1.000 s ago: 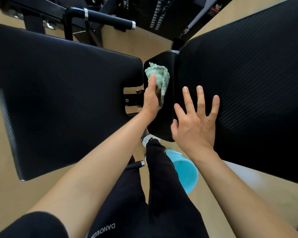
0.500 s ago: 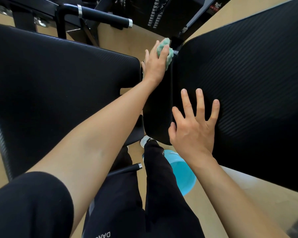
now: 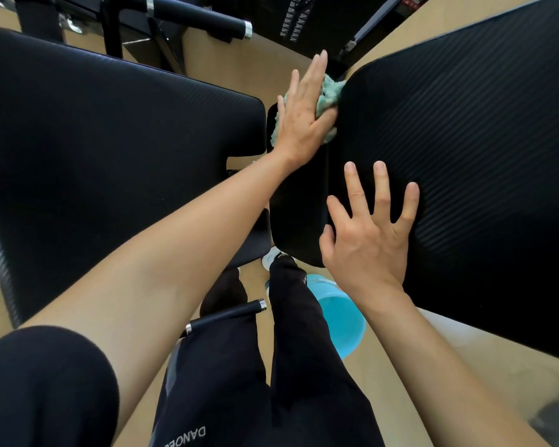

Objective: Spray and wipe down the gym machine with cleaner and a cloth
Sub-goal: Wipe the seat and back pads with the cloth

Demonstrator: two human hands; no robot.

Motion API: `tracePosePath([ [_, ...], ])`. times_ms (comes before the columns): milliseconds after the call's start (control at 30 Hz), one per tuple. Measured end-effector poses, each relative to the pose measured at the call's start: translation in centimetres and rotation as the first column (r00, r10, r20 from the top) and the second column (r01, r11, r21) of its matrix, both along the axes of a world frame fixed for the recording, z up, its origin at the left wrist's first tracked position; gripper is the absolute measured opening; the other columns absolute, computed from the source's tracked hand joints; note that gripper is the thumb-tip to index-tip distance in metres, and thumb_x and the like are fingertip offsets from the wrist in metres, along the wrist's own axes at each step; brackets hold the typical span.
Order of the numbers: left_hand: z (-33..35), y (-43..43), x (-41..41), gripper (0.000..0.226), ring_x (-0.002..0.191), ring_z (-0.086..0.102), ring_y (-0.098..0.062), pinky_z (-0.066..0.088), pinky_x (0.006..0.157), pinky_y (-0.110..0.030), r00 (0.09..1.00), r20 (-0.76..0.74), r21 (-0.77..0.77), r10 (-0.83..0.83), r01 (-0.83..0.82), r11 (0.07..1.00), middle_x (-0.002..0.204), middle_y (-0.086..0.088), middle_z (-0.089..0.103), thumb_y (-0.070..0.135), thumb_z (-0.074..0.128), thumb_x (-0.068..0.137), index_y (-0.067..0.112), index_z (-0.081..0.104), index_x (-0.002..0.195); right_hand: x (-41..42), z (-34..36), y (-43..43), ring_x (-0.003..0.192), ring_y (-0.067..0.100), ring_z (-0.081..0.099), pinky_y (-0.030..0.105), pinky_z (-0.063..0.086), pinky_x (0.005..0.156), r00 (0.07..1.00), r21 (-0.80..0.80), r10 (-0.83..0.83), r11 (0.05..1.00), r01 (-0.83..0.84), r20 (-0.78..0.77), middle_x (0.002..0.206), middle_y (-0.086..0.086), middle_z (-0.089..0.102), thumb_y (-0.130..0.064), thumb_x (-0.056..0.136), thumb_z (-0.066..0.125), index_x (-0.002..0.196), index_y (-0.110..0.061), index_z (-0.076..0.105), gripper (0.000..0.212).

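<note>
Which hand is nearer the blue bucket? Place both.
Right. The right hand lies flat on the pad just above the bucket; the left hand presses the cloth farther up.

I am pressing the cloth (image 3: 329,90), a crumpled pale-green rag, flat under my left hand (image 3: 304,121) against the gym machine (image 3: 465,162). It is sitting at the top of the narrow middle pad (image 3: 299,204), right where that pad is meeting the rounded edge of the large right pad (image 3: 497,108). Bits of cloth are showing at both sides of my palm. The right pad is showing a ribbed black surface, and a matching large left pad (image 3: 110,150) is lying across the gap.
</note>
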State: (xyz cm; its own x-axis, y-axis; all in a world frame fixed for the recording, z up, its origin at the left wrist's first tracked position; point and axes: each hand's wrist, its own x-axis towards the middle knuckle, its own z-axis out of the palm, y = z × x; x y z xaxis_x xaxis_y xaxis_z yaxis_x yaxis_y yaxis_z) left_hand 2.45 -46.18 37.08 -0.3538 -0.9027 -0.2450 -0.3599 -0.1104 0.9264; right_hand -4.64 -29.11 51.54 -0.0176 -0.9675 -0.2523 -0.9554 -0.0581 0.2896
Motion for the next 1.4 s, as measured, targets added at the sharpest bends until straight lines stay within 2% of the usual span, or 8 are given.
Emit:
tracePosePath([
  [233,-0.3,5.4,0.2,0.084,0.159,-0.006,-0.036,-0.005,0.126,-0.060,0.999,-0.028,-0.033,0.040,-0.041,0.999,0.171,-0.020,0.000,0.045,0.042,0.101,0.001,0.005,0.162,0.0,0.4,0.1,0.159,0.036,0.012,0.060,-0.009,0.124,1.000,0.012,0.030,0.999,-0.031,0.007,0.170,0.009,0.026,-0.031,0.094,0.059,0.138,-0.019,0.062,0.045],
  [400,-0.1,13.9,1.7,0.081,0.159,-0.010,-0.032,-0.006,0.127,-0.058,0.999,-0.025,-0.026,-0.037,0.036,0.999,0.172,-0.016,-0.002,0.038,0.049,0.103,0.008,0.005,0.164,-1.0,1.8,0.8,0.156,0.032,0.027,0.051,0.009,0.128,0.997,-0.039,0.059,0.998,-0.057,0.057,0.165,0.017,0.035,-0.020,0.094,0.061,0.148,-0.008,0.052,0.056],
  [567,0.9,21.1,3.0,0.084,0.157,-0.017,-0.020,-0.002,0.128,-0.057,0.995,0.008,0.032,-0.103,0.103,0.994,0.173,-0.008,-0.005,0.048,0.045,0.102,0.013,0.000,0.164,-1.5,2.4,1.4,0.156,0.035,0.026,0.052,0.011,0.127,0.991,0.005,0.132,0.991,-0.132,0.000,0.166,0.018,0.033,-0.020,0.094,0.060,0.143,-0.009,0.055,0.051],
  [733,1.4,20.7,3.2,0.091,0.159,-0.015,-0.019,-0.003,0.128,-0.057,0.996,-0.090,0.185,-0.011,0.027,0.982,0.174,-0.003,-0.004,0.042,0.054,0.101,0.015,-0.006,0.164,-1.5,2.1,1.5,0.157,0.038,0.021,0.055,0.007,0.127,0.982,0.043,0.177,0.984,-0.175,-0.068,0.167,0.016,0.030,-0.025,0.097,0.053,0.145,-0.013,0.053,0.049],
  [867,0.9,18.2,2.4,0.085,0.155,-0.021,-0.015,-0.006,0.126,-0.060,0.996,-0.080,0.234,0.044,-0.024,0.972,0.174,-0.003,-0.005,0.046,0.046,0.103,0.014,-0.003,0.164,-1.6,2.0,1.6,0.157,0.040,0.017,0.057,0.004,0.126,0.976,0.077,0.196,0.979,-0.189,-0.095,0.169,0.014,0.028,-0.029,0.099,0.052,0.147,-0.016,0.051,0.050],
  [1100,-0.2,11.2,1.1,0.088,0.158,-0.013,-0.034,-0.008,0.122,-0.064,0.986,-0.056,0.250,0.155,-0.136,0.959,0.174,-0.006,-0.003,0.057,0.042,0.099,0.015,0.001,0.165,-1.5,1.9,1.6,0.158,0.040,0.013,0.057,0.000,0.125,0.973,0.112,0.198,0.976,-0.185,-0.115,0.170,0.013,0.023,-0.032,0.096,0.056,0.149,-0.018,0.049,0.056],
  [1267,0.3,15.7,0.9,0.098,0.158,-0.014,-0.031,-0.007,0.124,-0.064,0.983,-0.030,0.249,0.184,-0.170,0.953,0.174,-0.006,-0.006,0.067,0.043,0.093,0.017,-0.002,0.165,-1.5,1.9,1.6,0.158,0.040,0.013,0.058,0.000,0.125,0.972,0.110,0.205,0.975,-0.194,-0.110,0.170,0.012,0.024,-0.032,0.096,0.055,0.148,-0.018,0.049,0.054],
  [1400,0.5,20.7,1.0,0.103,0.157,-0.021,-0.027,-0.010,0.121,-0.064,0.970,-0.015,0.400,0.243,-0.217,0.890,0.172,0.007,-0.014,0.078,0.043,0.087,0.034,-0.012,0.162,-1.6,1.7,1.6,0.158,0.039,0.013,0.057,-0.004,0.124,0.970,0.117,0.215,0.973,-0.201,-0.116,0.170,0.012,0.024,-0.033,0.097,0.054,0.148,-0.018,0.048,0.053],
])
